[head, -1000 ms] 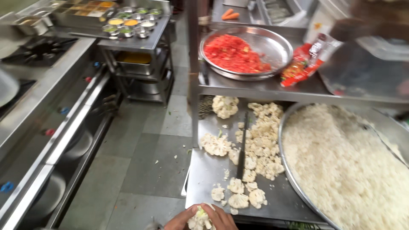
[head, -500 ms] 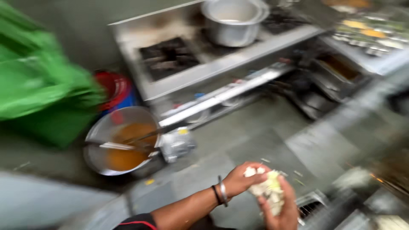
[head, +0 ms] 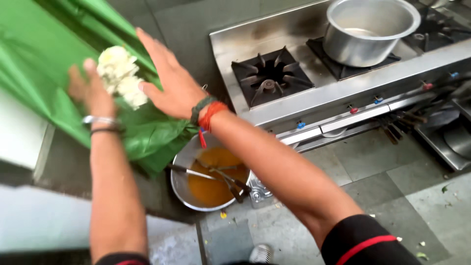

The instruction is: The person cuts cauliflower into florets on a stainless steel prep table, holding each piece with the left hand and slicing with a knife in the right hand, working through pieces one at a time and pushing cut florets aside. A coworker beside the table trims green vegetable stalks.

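Note:
A clump of white cauliflower pieces (head: 118,74) is pressed between my two hands, held up over a green plastic bag (head: 44,64). My left hand (head: 88,88) cups it from the left, with bangles on the wrist. My right hand (head: 169,81) presses it from the right with fingers stretched out; that wrist wears red and green threads.
Below my arms on the floor stands a steel bowl (head: 180,184) of orange liquid with utensils in it. A steel gas range (head: 304,93) runs along the right, with a burner (head: 270,76) and a large steel pot (head: 368,29). Grey floor tiles (head: 392,186) lie in front.
My view swung from the counter of cauliflower and rice to the floor side. Both hands rose with the cauliflower clump from low in the view up over the green bag.

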